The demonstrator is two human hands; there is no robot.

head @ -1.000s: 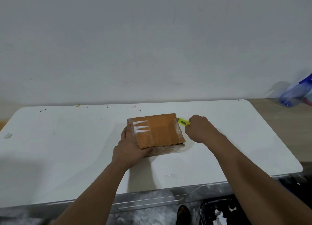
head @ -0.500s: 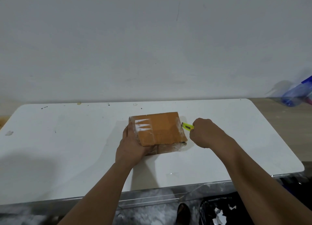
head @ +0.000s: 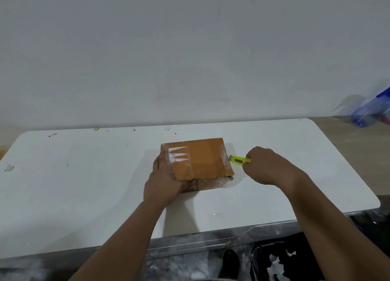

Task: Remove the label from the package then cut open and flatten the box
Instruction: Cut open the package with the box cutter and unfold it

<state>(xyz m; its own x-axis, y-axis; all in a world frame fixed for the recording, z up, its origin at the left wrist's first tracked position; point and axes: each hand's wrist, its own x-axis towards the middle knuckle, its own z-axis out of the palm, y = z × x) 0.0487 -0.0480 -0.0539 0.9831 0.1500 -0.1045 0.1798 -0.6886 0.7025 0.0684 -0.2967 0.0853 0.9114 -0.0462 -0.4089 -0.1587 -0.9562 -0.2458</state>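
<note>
Below the desk's (head: pixel 84 196) near edge, on the floor at the right, I see a dark bin (head: pixel 280 261) w/ white scraps in it, plus a dark shoe (head: pixel 230 264) beside it.

On the desk, abt mid-width and nearer the far edge than the near one, sits the box (head: pixel 200 159): brown cardboard, shiny tape over its left part and down the right edge. Left hand (head: pixel 163 183) grips the box's near-left corner, palm on the near side, fingers (head: pixel 162 164) curled up along the left side. Right hand (head: pixel 268 166) is fisted round a yellow-green cutter (head: pixel 239 160), its tip at or just beside the box's right edge; can't tell if the blade is in the tape yet. No label I can make out, only a tiny bit of print on the taped left part.

My read: step in hand is slitting the tape seam on the right side. To do it well, keep the blade shallow, run it along the seam only, pull steadily toward the near edge, and hold the left hand's clamp firm so the box doesn't skid on the smooth top. Left fingers are well apart from the blade line, good.

Nothing lies in the cutter's way. Small dark specks dot the far edge, a pale smudge by the left edge. Past the far-right corner, a blue bottle (head: pixel 371 109) rests against the wall (head: pixel 190 48).
</note>
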